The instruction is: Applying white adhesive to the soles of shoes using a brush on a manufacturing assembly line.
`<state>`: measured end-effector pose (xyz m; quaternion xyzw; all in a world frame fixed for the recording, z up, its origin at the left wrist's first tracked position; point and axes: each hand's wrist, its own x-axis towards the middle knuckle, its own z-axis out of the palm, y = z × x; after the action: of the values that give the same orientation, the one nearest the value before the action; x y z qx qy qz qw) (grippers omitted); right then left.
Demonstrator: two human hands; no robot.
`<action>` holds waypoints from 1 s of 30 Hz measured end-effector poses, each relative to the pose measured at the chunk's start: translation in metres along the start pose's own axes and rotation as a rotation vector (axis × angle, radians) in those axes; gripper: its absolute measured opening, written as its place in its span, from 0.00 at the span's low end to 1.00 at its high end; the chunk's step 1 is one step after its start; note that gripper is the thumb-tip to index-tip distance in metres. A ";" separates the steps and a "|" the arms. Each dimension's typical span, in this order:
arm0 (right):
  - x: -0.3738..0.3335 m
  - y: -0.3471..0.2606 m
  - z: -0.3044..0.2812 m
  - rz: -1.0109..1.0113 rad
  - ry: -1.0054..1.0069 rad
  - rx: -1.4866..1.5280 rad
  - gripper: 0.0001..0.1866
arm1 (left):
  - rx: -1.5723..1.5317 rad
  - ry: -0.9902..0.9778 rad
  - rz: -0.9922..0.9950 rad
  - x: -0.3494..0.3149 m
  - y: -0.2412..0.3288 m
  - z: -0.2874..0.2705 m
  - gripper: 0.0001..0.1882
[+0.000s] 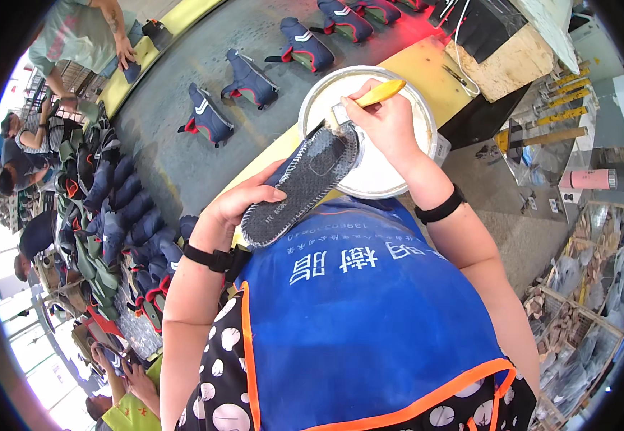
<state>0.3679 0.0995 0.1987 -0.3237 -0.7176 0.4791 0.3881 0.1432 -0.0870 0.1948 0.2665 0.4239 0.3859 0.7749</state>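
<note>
In my left hand (243, 197) is a shoe upper (299, 185), its dark grey stitched underside turned up toward me. The fingers close round its heel end, with the thumb pressed on the sole. My right hand (384, 118) grips a paintbrush (380, 93) by its yellow handle. Its bristles touch the toe end of the underside, where a wet patch shows. Beneath the shoe upper and the brush stands a round white bucket (427, 122) holding a white substance, partly hidden by my right hand.
Several navy shoe uppers with red trim (251, 79) stand spaced along a grey conveyor belt (161, 108) with yellow edges (182, 21). A big pile of shoe uppers (121, 208) lies at left. Across the belt a co-worker's hand (126, 54) touches a dark piece. Clamps (549, 118) and a pink bottle (588, 179) are at right.
</note>
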 end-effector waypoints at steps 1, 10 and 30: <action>0.000 0.000 0.001 0.001 -0.002 0.001 0.08 | -0.001 0.002 -0.001 -0.001 -0.003 -0.001 0.44; -0.002 -0.020 -0.003 -0.269 -0.408 0.078 0.05 | -0.410 0.084 -0.204 -0.015 -0.024 -0.013 0.31; -0.047 -0.014 0.013 -0.100 0.094 -0.307 0.12 | 0.038 0.163 0.182 -0.019 -0.009 0.006 0.42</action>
<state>0.3782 0.0499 0.1976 -0.3650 -0.7786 0.3283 0.3909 0.1453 -0.1082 0.1995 0.2863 0.4668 0.4670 0.6943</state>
